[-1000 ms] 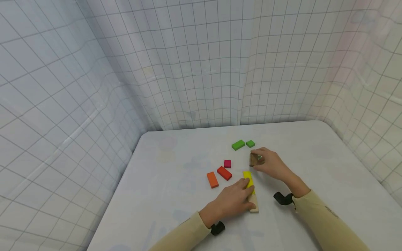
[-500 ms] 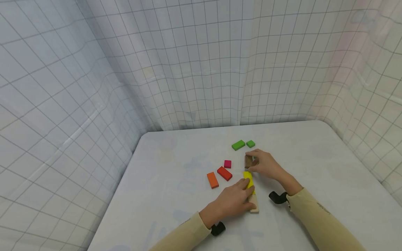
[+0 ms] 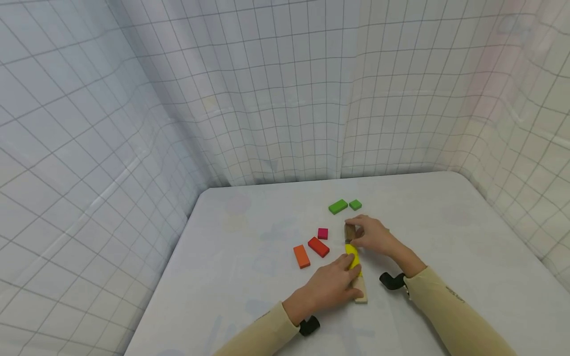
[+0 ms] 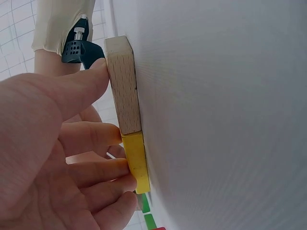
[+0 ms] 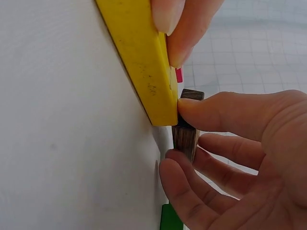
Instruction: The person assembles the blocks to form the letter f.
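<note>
Orange block (image 3: 301, 256) is left of the yellow block (image 5: 139, 62) on the white counter (image 3: 240, 242), then the red block (image 3: 318, 246), closer in, then the little pink block (image 3: 322, 234), left of yellow's far end. Next up's the left hand (image 3: 329, 285), fingers apart, tips resting on yellow. Long green block (image 3: 338, 206) is well past yellow's far end. Dark block (image 3: 350, 234) is right at that end, can't tell if they touch. Small green block (image 3: 355, 204) is also past yellow. Pale block (image 4: 123, 91) butts up to yellow's near end, left thumb on it. Right hand (image 3: 374, 236), by yellow's far end, has the dark block pinched.
</note>
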{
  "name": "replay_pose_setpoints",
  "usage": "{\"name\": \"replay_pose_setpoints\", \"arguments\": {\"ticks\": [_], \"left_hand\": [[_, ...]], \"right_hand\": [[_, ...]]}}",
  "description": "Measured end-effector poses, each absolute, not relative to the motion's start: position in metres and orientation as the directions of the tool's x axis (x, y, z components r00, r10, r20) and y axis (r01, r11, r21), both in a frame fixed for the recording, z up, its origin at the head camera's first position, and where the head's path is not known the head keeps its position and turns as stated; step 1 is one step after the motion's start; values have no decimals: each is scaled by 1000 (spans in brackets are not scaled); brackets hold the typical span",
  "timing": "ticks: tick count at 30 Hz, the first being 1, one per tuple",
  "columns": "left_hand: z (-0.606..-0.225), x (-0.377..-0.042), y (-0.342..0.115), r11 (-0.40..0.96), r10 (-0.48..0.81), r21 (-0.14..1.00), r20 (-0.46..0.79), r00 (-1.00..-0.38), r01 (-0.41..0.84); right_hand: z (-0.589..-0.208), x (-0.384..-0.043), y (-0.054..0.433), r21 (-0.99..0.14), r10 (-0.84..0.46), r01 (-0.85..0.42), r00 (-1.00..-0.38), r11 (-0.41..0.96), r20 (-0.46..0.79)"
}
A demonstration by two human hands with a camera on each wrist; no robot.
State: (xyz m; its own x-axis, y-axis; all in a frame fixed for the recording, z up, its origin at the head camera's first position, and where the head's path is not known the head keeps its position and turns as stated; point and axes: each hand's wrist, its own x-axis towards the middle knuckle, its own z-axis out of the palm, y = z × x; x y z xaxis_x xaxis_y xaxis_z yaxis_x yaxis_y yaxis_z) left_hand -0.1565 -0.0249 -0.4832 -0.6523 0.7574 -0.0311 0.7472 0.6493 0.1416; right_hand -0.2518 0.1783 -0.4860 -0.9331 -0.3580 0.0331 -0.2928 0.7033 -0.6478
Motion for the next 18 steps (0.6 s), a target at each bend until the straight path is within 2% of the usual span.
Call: {"name": "replay_pose_setpoints", "arguments": {"ticks": [7,18], "left_hand": [[-483,-156,-24,656,753,123,-36,-657,744],[-483,-156,-24,645,761,114,-13,-648,755]], "right_hand": [[-483,-250,177,-666,-393,-302,-919,682,14],[-488,-251,178,-647,-428,-355,-902,674,50]]}}
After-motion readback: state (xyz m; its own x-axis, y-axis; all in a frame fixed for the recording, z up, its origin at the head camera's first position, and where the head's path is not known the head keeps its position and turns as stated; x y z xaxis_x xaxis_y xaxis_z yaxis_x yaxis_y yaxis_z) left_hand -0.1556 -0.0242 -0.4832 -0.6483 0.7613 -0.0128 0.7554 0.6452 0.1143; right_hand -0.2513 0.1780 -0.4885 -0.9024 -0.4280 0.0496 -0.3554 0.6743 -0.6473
